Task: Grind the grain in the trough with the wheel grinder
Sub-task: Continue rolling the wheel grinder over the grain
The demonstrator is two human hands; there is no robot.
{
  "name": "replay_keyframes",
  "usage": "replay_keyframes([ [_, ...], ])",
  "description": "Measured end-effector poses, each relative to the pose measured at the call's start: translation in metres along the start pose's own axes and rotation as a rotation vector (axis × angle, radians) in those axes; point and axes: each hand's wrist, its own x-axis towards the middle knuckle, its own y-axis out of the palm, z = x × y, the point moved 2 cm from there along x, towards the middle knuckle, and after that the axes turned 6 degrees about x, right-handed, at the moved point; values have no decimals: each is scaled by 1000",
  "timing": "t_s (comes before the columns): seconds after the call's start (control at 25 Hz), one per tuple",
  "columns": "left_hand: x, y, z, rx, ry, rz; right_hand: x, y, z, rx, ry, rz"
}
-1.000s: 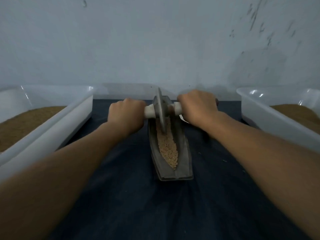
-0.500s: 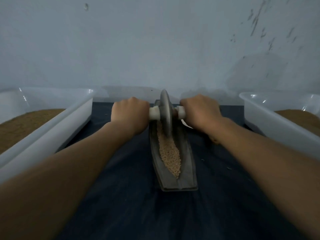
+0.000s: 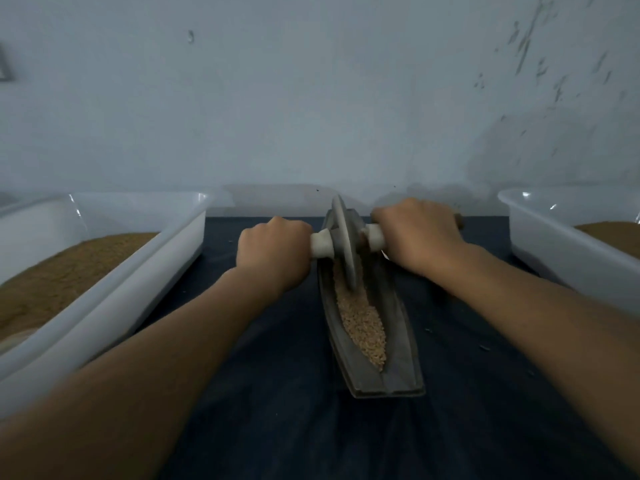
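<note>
Left grip (image 3: pixel 273 251) and right grip (image 3: pixel 415 233), clenched on the axle (image 3: pixel 322 242), have kept the wheel (image 3: pixel 343 247) at the trough's (image 3: pixel 398 341) far end, frame centre. It is now tilted. Grain (image 3: pixel 363 327) below looks whole, so grinding is likely barely begun.

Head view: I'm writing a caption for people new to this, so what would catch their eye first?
In the middle, the left hand and right hand grip the handles of the wheel grinder at the far end of a grey trough. Pale grain lies along its groove. A white left tub and right tub with brown contents flank it on dark cloth.
</note>
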Motion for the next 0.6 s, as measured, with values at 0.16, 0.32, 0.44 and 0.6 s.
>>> replay_keyframes([
  [0.16,-50,-8,7,149,254,-283,-65,1,-16,-28,-174,-212],
  [0.32,-20,-15,-8,246,180,-297,-47,15,-16,90,-46,-136],
  [0.44,-1,-15,-12,193,103,-119,-18,11,-10,88,58,31],
  [0.6,-39,-4,9,146,213,-276,-53,5,-11,-78,-140,-208],
])
